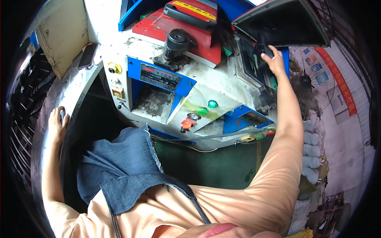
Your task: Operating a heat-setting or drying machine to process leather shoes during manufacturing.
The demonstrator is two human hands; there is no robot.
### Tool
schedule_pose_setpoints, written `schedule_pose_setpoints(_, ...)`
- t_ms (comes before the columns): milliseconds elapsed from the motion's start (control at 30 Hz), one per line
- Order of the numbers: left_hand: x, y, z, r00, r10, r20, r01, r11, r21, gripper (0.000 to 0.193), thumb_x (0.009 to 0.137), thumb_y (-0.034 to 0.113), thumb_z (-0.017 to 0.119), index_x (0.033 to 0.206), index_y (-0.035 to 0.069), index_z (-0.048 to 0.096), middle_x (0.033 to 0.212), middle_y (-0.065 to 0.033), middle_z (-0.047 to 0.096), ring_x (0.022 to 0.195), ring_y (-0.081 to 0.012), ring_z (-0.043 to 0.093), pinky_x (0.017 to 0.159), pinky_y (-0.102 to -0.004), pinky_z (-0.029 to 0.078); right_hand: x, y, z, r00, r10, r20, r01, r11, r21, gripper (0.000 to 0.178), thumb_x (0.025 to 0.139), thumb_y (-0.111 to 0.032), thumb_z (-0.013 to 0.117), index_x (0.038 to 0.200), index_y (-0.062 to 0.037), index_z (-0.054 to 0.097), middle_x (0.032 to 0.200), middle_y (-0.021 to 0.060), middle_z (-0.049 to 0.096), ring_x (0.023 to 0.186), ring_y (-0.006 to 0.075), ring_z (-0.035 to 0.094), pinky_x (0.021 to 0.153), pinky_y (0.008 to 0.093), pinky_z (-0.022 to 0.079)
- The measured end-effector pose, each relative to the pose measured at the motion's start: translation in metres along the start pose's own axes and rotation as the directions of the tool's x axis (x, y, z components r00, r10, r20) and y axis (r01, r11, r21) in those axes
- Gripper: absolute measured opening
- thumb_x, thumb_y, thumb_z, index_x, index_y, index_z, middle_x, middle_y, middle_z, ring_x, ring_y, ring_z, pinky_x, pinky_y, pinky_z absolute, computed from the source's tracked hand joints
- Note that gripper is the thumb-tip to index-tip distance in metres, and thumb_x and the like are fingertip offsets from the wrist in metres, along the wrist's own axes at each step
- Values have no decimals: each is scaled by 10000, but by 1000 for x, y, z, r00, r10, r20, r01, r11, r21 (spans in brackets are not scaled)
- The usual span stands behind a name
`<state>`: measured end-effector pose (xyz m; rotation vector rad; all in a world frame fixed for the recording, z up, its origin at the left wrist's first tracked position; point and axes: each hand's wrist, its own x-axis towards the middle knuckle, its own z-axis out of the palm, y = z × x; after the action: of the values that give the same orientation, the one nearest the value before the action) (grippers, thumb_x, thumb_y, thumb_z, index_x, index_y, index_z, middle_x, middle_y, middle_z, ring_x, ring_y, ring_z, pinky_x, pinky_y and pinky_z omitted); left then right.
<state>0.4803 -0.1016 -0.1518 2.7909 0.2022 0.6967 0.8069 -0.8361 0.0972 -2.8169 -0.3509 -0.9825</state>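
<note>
At the left, my left hand (58, 123) rests on a white curved tabletop (73, 89), its fingers bent around a small dark grey thing (62, 114) too small to name. My right arm reaches far out to the right side of a white machine (206, 85). There my right hand (274, 62) has its thumb and forefinger spread. It is beside a dark, open compartment (250, 59) below a raised black lid (283, 23). Black parts lie close to the fingertips; whether they touch is hard to make out.
A red cover with a black handle (190, 20) and a black knob-like post (178, 41) top the machine. Its front carries a blue control panel (160, 77), a green lamp (212, 104) and a red-orange switch (187, 124). A phone-like dark slab (87, 55) lies far left. A fan (305, 80) stands right.
</note>
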Motion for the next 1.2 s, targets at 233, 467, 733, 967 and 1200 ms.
schedule_pose_setpoints(233, -4, -1, -4, 995, -87, 44, 85, 995, 43, 313, 880, 210, 574, 1129, 24, 532, 1056, -181, 565, 1045, -354, 535, 914, -407, 408, -7, -3, 35, 894, 115, 432, -69, 990, -119, 748, 747, -398, 739, 1377, -133, 434, 1309, 186, 424, 1235, 361, 432, 1040, 378, 365)
schedule_pose_setpoints(467, 3, 5, -7, 987, -120, 108, 113, 991, 72, 324, 893, 234, 560, 1144, 32, 528, 1059, -170, 565, 1012, -351, 538, 892, -415, 410, -12, 0, 30, 889, 118, 442, -92, 993, -80, 770, 783, -436, 691, 1405, -103, 383, 1349, 217, 383, 1275, 367, 393, 1060, 378, 344)
schedule_pose_setpoints(733, 1, -16, 8, 988, -122, 93, 125, 992, -33, 337, 917, 262, 548, 1181, 53, 556, 968, -158, 573, 793, -278, 516, 769, -368, 426, -37, -27, -35, 935, -335, -115, 308, 930, -203, 581, 857, -451, 633, 1337, -155, 492, 1320, 177, 488, 1206, 356, 453, 1024, 429, 355)
schedule_pose_setpoints(967, 4, -34, 16, 996, -39, 86, 31, 995, 100, 379, 942, 327, 532, 1224, 74, 551, 1076, -146, 606, 872, -284, 546, 809, -370, 430, -276, 53, -64, 463, 478, -747, -271, 878, 394, 242, 921, -193, 520, 1004, 24, 587, 970, 111, 604, 862, 219, 571, 799, 320, 460)
schedule_pose_setpoints(1200, -1, -38, 11, 984, -111, 139, 93, 987, 130, 368, 944, 329, 534, 1214, 79, 555, 1121, -142, 601, 919, -292, 563, 830, -378, 434, -335, 69, 47, -26, 936, -350, -436, 305, 847, 302, 908, -207, 374, 1015, 10, 555, 990, 122, 567, 886, 228, 561, 846, 368, 450)
